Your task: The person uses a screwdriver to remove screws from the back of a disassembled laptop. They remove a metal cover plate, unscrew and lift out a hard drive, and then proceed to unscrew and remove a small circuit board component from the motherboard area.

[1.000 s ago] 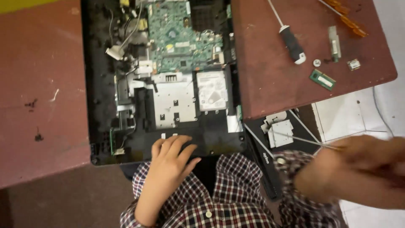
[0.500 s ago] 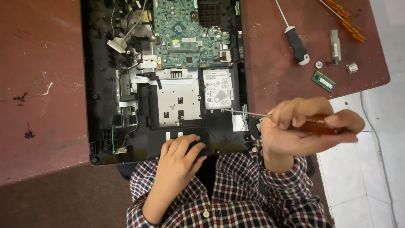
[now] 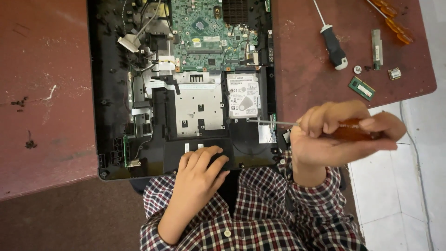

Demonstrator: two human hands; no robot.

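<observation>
On the red table, an opened laptop is laid with its base toward the person. A screwdriver is gripped in the right hand, fingers curled shut round the amber handle, shaft lying crosswise, tip pointing left at the hard drive, just beside it. The left hand is rested flat, fingers loosely together, on the laptop's near edge, empty.

The right hand aims a screwdriver at the hard drive; the left hand rests on the opened laptop.
</observation>
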